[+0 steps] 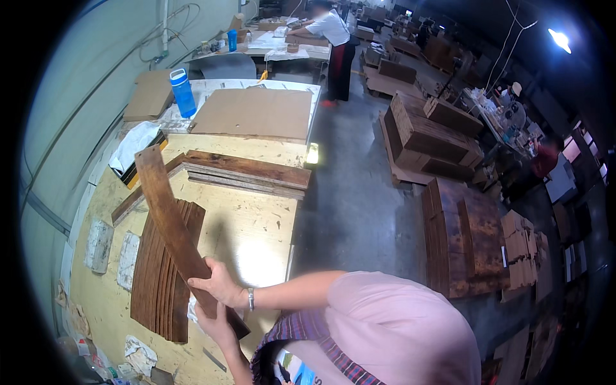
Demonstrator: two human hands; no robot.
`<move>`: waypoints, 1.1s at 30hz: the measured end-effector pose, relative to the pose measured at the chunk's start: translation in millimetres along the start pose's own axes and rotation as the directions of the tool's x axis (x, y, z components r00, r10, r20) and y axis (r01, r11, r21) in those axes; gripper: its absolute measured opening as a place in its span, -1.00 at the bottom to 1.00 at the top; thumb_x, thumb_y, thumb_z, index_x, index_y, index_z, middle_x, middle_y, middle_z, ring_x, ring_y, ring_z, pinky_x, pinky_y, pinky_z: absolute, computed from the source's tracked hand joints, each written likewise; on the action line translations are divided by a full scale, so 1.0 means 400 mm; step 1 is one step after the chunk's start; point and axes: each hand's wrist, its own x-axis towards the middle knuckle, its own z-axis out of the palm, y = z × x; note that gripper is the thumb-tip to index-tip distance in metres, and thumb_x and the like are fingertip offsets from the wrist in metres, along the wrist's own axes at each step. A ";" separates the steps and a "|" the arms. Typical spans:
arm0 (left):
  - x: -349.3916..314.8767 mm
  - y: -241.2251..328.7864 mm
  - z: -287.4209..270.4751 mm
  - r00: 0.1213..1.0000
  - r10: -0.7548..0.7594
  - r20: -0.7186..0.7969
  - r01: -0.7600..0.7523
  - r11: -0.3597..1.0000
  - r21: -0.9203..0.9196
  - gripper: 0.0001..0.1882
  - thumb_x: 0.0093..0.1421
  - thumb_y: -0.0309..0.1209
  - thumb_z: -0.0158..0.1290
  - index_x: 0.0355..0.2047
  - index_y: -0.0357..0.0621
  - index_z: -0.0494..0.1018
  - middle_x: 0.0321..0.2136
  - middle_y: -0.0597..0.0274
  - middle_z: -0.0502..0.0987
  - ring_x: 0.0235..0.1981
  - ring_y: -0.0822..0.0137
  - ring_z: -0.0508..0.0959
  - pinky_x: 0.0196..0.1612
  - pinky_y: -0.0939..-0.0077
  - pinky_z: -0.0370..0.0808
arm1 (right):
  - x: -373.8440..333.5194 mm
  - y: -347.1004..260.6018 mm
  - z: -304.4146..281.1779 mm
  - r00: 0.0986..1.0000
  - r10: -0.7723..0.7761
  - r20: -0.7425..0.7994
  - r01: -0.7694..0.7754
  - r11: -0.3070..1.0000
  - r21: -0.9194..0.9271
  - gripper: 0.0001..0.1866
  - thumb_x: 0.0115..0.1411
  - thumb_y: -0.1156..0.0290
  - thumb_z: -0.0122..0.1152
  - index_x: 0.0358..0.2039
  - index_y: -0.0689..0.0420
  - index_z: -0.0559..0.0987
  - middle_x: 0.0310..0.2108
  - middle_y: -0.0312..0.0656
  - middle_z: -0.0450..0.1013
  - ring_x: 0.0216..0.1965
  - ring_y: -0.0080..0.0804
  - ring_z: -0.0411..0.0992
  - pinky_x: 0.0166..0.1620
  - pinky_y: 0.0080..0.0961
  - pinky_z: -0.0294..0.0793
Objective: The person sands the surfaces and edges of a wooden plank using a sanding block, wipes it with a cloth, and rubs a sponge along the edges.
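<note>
Yellowish wooden counter (273, 221) below, both hands (222, 283) grip a long brown wooden plank (165, 212) near one end, probably for steadiness

A blue bottle (183, 97) with a pale lid stands at the far part of the counter (256, 218), between a flat cardboard sheet (253, 114) and a cardboard piece (147, 96) near the wall (77, 115). Beyond, a co-worker (330, 31) in a white top leans over another work surface. Stacked brown panels (471, 234) rest along the grey floor (359, 218); in the dim right background, someone in what seems a dark red top (547, 157) appears beneath a bright lamp (559, 40).
</note>
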 end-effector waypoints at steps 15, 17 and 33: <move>-0.088 -0.067 -0.118 0.996 0.011 0.085 -0.027 0.980 0.196 -0.70 0.03 -0.56 0.21 -0.21 -0.37 0.43 -0.36 0.19 0.53 -0.30 0.41 0.48 -0.15 0.50 0.43 | 0.130 -0.099 -0.124 0.964 -0.249 -0.095 0.220 0.945 -0.240 -0.31 -0.07 0.51 0.51 0.03 0.27 0.30 -0.18 -0.14 0.47 -0.18 -0.46 0.43 -0.07 -0.47 0.48; -0.097 -0.063 -0.113 0.996 0.033 0.084 -0.049 0.979 0.198 -0.70 0.03 -0.55 0.22 -0.22 -0.37 0.44 -0.38 0.21 0.53 -0.32 0.41 0.48 -0.16 0.50 0.43 | 0.147 -0.091 -0.132 0.957 -0.278 -0.084 0.263 0.952 -0.155 -0.35 -0.06 0.54 0.49 0.01 0.27 0.31 -0.17 -0.13 0.49 -0.11 -0.44 0.46 -0.02 -0.46 0.48; -0.128 -0.077 -0.188 0.988 0.058 0.141 -0.098 0.949 0.300 -0.66 -0.05 -0.52 0.26 -0.25 -0.34 0.45 -0.44 0.20 0.50 -0.38 0.39 0.44 -0.21 0.46 0.43 | 0.168 -0.231 -0.198 0.882 -0.468 -0.048 0.363 0.742 -0.563 0.18 -0.26 0.32 0.64 0.33 -0.02 0.06 0.07 -0.05 0.19 0.13 -0.18 0.25 0.14 -0.30 0.38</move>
